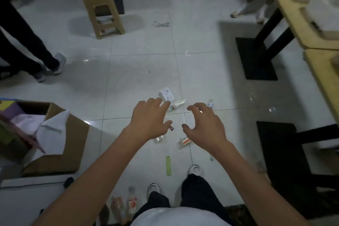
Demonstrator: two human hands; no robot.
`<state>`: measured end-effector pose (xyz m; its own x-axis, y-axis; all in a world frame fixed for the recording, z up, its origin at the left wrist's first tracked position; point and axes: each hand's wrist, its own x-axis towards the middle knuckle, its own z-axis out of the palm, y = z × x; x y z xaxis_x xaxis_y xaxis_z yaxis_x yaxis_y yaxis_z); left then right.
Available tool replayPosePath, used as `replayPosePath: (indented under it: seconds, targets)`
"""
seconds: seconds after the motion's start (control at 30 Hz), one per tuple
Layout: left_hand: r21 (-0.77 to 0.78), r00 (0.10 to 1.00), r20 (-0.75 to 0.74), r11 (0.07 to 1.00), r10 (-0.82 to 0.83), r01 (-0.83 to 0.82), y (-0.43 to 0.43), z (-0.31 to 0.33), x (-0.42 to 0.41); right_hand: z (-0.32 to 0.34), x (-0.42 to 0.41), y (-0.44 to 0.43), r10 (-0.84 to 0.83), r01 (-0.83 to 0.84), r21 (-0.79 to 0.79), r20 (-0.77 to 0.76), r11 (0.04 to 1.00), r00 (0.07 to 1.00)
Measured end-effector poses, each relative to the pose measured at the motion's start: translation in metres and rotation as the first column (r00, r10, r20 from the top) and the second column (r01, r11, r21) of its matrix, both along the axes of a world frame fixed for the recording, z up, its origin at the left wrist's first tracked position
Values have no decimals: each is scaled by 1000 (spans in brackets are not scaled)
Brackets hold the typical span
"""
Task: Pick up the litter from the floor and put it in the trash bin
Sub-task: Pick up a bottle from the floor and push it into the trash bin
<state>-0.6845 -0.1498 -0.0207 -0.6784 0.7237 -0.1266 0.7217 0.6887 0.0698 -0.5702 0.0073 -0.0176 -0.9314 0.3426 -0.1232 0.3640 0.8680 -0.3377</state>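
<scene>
Litter lies scattered on the white tiled floor in front of my feet: a white carton (pixel 166 94), a small white bottle (pixel 177 105), a clear bottle (pixel 158 139), a flat packet (pixel 184 142), a green stick-shaped wrapper (pixel 168 165) and a tiny dark scrap (pixel 171 128). My left hand (pixel 149 119) hovers over the litter with fingers spread and holds nothing. My right hand (pixel 202 124) hovers beside it, fingers curled apart, also empty. A brown cardboard box (pixel 73 134) with white paper inside stands at the left; whether it serves as the bin I cannot tell.
A tan plastic stool (pixel 102 9) stands at the back. A person's legs (pixel 27 46) are at the left, another person's feet at the back right. Black table bases (pixel 256 57) and yellow table tops line the right side. Two bottles (pixel 132 202) stand near my left foot. A crumpled cloth (pixel 161 22) lies farther off.
</scene>
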Motion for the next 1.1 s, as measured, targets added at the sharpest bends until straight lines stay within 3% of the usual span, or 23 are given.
replayPosePath:
  seconds: [0.3, 0.67, 1.1]
  targets:
    - [-7, 995, 7, 995, -100, 100, 79, 11, -1, 0, 35, 87, -215, 215, -52, -5, 975, 976]
    - [-18, 981, -39, 982, -191, 191, 227, 25, 10, 8, 59, 230, -382, 365, -153, -97, 918, 919]
    - [-65, 966, -78, 968, -246, 241, 319, 28, 14, 6, 68, 310, -401, 386, -171, -67, 907, 914]
